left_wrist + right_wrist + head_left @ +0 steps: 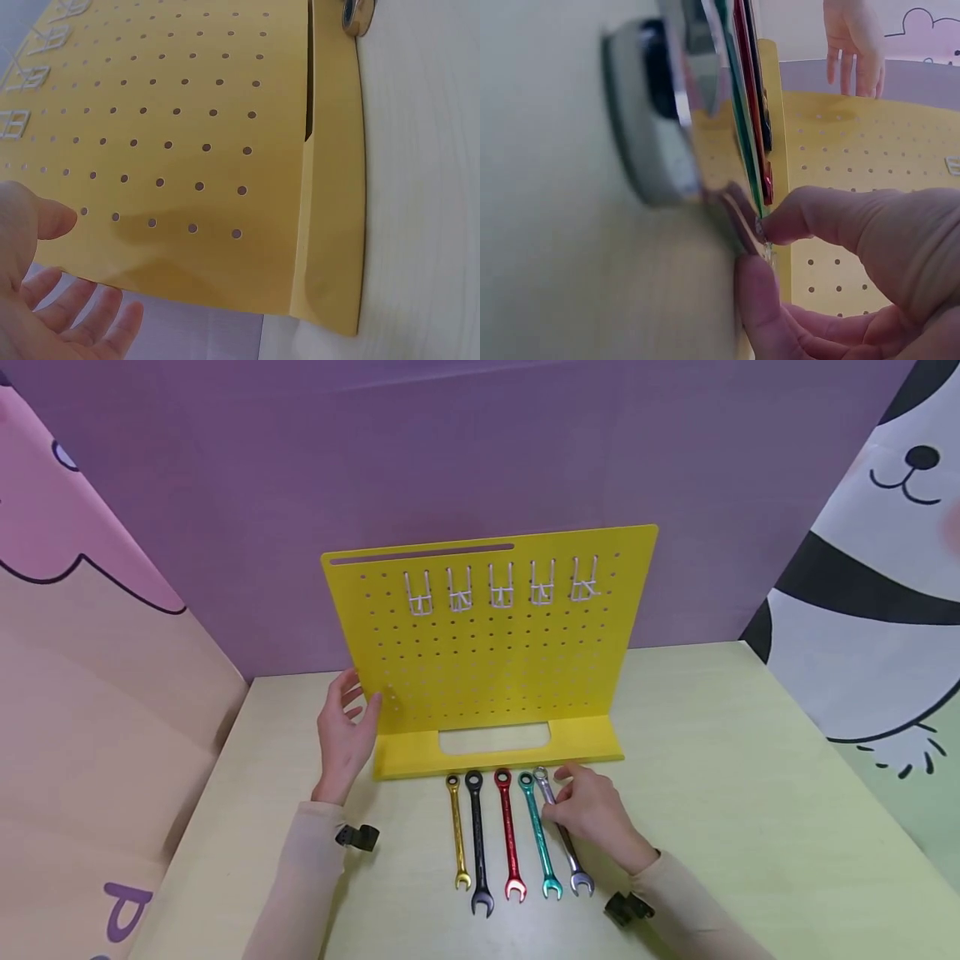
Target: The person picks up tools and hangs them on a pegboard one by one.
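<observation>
A yellow pegboard stands upright on its base, with several white wire hooks in a row near its top. At its left edge is my left hand, thumb on the front side and relaxed fingers along the edge. My right hand pinches the silver combination wrench between thumb and forefinger, around the shaft. In the right wrist view the wrench's open end looms close to the camera. Left of it lie the teal wrench, red wrench, black wrench and gold wrench.
The pale table runs back to a purple wall. A cartoon panda panel borders the right side, and a pink and cream panel the left. The pegboard's base has a long cutout.
</observation>
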Demonstrator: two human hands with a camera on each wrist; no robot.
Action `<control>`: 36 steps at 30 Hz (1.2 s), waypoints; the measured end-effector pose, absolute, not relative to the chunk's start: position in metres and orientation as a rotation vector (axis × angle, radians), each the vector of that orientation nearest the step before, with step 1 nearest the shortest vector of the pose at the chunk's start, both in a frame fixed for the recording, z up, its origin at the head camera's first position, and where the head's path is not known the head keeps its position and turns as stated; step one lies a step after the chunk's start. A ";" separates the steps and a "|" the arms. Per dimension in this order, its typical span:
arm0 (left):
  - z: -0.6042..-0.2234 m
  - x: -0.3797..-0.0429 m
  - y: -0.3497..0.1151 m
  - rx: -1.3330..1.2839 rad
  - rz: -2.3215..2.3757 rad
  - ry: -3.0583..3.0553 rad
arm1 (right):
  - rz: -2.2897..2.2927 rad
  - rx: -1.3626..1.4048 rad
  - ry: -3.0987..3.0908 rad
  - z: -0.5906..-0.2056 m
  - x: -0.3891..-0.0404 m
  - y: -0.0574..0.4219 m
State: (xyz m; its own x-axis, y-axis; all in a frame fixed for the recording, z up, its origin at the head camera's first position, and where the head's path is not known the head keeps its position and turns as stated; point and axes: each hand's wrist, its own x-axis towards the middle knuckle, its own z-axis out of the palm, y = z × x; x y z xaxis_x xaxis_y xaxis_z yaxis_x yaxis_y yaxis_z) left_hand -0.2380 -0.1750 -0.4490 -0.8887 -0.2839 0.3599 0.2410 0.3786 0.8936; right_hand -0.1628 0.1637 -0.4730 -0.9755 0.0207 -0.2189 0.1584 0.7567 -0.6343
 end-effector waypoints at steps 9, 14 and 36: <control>-0.450 -0.238 -0.176 0.030 -1.534 -2.187 | -1.095 0.113 2.718 -0.475 -0.165 0.170; -0.450 -0.238 -0.178 0.022 -1.545 -2.184 | -1.113 0.118 2.677 -0.474 -0.167 0.171; -0.453 -0.244 -0.184 0.064 -1.560 -2.234 | -1.477 -0.012 2.449 -0.466 -0.168 0.173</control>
State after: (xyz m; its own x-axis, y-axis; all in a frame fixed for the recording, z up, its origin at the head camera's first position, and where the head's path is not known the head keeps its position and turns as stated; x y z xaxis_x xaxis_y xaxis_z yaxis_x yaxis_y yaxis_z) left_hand -0.2439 -0.1845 -0.4529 -0.9137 -0.2681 0.3053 0.1944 0.3714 0.9079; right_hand -0.1678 0.1729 -0.4658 -0.9607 -0.1506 -0.2334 0.1361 0.4773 -0.8682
